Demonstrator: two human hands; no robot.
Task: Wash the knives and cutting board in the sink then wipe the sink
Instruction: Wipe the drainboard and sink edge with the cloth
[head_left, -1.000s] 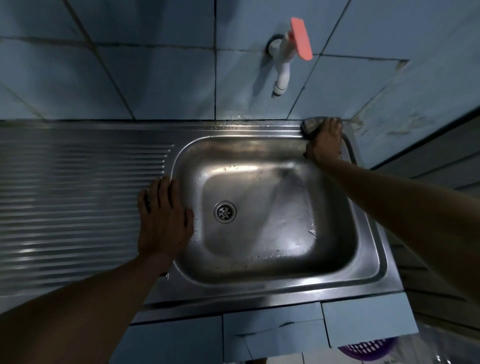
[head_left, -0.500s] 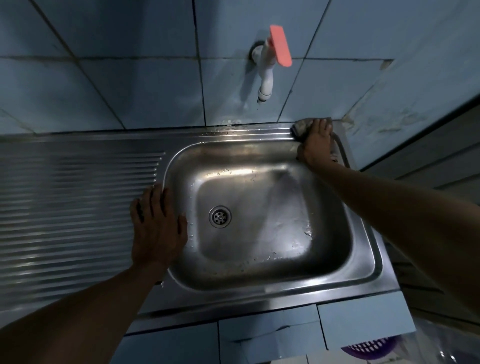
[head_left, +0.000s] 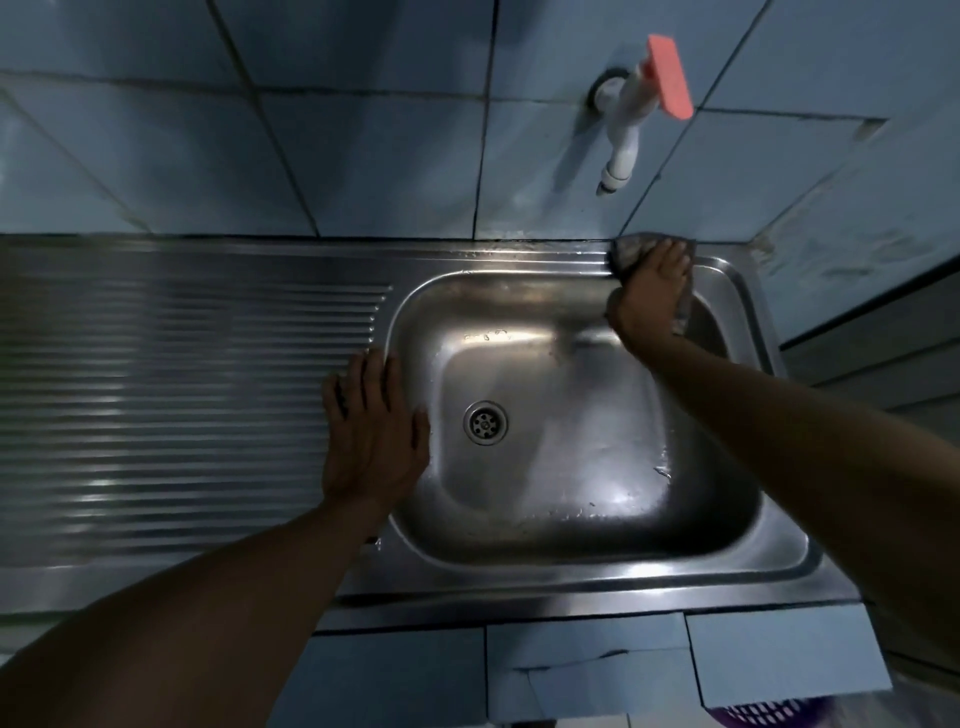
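Right hand (head_left: 652, 296), fingers laid flat and pressing a grey wiping cloth (head_left: 626, 252) onto the far right corner of the rectangular stainless-steel sink (head_left: 571, 577); cloth bunched under palm and fingers, edges showing beyond the fingertips and beside the wrist. Left hand (head_left: 371, 441), flat and holding nothing, braced on the rim between basin and ribbed steel drainboard (head_left: 182, 405), thumb over the basin edge.

Compared with a second earlier: right hand with cloth barely shifted along the same back corner, left hand unmoved; apparent drift mostly from head motion. Judged meaning: wiping phase under way, slow local scrubbing of the rim corner.

Outward from the hands: round metal drain (head_left: 485, 422) at the basin floor, scattered droplets near the right wall; white plastic wall tap with pink handle (head_left: 631, 119) above the cloth, no water running; pale blue wall tiles (head_left: 363, 130) behind. No knives or cutting board in view, so presumably washed and set elsewhere
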